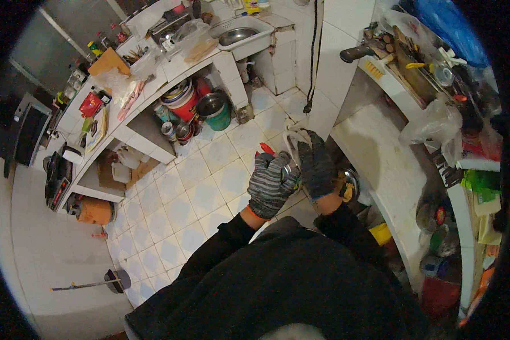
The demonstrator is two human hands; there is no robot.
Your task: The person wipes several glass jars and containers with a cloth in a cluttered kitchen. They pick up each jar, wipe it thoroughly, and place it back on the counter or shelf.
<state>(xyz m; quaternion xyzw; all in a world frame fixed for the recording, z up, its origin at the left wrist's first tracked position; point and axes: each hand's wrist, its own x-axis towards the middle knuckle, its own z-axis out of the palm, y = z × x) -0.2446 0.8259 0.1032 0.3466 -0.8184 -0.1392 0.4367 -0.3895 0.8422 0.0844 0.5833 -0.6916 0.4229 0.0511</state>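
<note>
Both my hands wear knitted work gloves and are close together in front of my body, above the tiled floor. My left hand (272, 187), in a grey-striped glove, is closed around an object with a red part (265, 148) sticking out past the fingers. A shiny metal piece (287, 170) shows by its thumb; the rest is hidden by the glove. My right hand (318, 165), in a darker glove, grips a crumpled whitish cloth (295, 136), which hangs out beyond the fingertips. The two hands nearly touch at the metal piece.
At the right, a white shelf unit (374, 127) carries tools, a brush (372, 69) and plastic bags. A tiled counter (170, 70) with a sink (255, 32) runs along the left. Below it are a green bucket (216, 117) and an orange gas cylinder (94, 211).
</note>
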